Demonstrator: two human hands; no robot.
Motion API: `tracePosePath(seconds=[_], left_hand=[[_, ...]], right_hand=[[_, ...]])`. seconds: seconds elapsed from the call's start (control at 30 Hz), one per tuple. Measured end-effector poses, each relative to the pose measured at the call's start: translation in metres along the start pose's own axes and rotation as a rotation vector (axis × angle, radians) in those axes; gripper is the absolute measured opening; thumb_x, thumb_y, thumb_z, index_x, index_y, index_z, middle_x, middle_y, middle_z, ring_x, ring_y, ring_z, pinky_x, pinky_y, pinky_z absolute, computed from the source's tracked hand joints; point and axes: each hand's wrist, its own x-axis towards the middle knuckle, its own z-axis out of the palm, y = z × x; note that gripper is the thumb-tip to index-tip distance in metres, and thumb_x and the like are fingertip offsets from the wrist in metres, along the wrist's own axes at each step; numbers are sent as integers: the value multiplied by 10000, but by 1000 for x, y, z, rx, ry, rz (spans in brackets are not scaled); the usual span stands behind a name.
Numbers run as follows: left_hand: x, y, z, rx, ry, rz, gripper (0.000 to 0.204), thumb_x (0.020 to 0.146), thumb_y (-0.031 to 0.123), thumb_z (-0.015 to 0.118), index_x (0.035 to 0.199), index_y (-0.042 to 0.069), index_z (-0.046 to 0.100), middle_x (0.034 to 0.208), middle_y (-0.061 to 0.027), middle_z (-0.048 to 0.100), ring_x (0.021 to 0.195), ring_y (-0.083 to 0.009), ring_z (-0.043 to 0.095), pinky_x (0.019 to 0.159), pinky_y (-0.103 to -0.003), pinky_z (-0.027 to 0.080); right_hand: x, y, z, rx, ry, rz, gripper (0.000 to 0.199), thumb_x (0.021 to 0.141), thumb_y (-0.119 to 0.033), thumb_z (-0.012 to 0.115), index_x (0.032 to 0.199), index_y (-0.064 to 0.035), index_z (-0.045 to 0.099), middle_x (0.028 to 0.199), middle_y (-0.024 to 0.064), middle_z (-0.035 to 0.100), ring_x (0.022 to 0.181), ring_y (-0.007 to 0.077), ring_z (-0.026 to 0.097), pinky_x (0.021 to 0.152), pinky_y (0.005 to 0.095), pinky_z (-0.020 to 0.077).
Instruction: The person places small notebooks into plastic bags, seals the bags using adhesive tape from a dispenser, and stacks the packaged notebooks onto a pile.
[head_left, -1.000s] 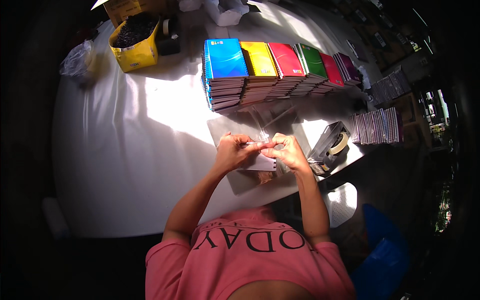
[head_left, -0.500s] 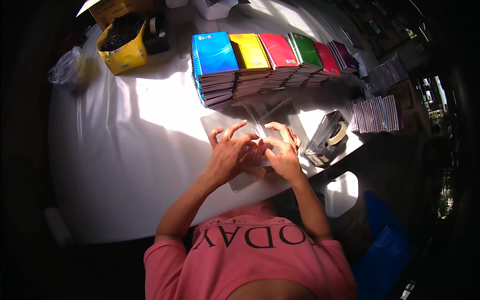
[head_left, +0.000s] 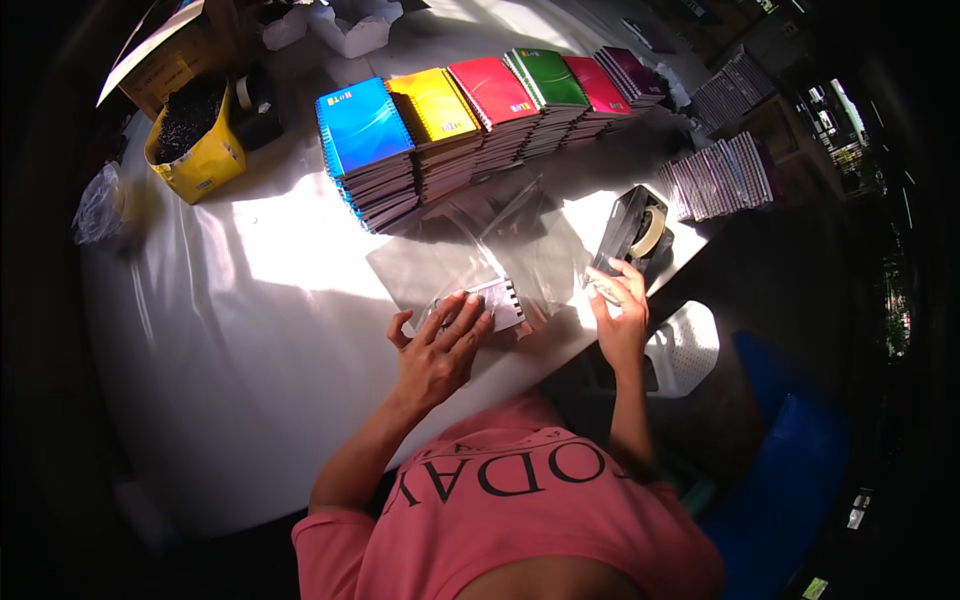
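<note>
Left hand [head_left: 440,350] spread over spiral-bound notepad [head_left: 505,300] near table's [head_left: 250,370] front edge, likely steadying it; clear plastic [head_left: 410,264] lies about it. Right hand [head_left: 624,308] beside black tape dispenser [head_left: 619,228], handily near; fingers bent, whether pinching tape cannot tell.
</note>
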Motion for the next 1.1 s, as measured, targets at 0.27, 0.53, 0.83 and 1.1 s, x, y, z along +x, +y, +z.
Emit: tracePosePath(seconds=[0.27, 0.53, 0.83, 1.1], left_hand=[[9, -3, 3, -109, 91, 114, 313, 742, 137, 694, 1052, 158, 653, 1126, -36, 637, 947, -157, 602, 684, -298, 359], [10, -6, 4, -210, 97, 119, 339, 728, 96, 677, 1065, 134, 654, 1127, -13, 610, 953, -183, 584, 647, -300, 411], [7, -5, 12, -270, 135, 117, 379, 714, 76, 660, 1086, 148, 653, 925, 16, 567, 961, -190, 570, 645, -309, 421], [6, -8, 9, -218, 105, 161, 407, 733, 91, 652, 1133, 166, 626, 908, 13, 543, 957, -188, 569, 655, -313, 421]], right_hand=[[39, 115, -30, 448, 126, 769, 321, 863, -377, 622, 912, -61, 652, 903, 63, 625, 814, 126, 560, 761, 256, 431], [25, 118, -29, 911, 297, 866, 260, 826, -322, 651, 844, -63, 629, 1011, 46, 606, 1037, 167, 537, 880, 429, 412], [-43, 105, -14, -309, 291, 604, 194, 802, -328, 647, 871, -153, 695, 1363, -24, 438, 1301, 196, 298, 954, 660, 109], [-34, 86, -42, -1064, 522, 146, 164, 861, -334, 563, 843, -239, 695, 827, -70, 659, 906, 111, 579, 941, 594, 197]])
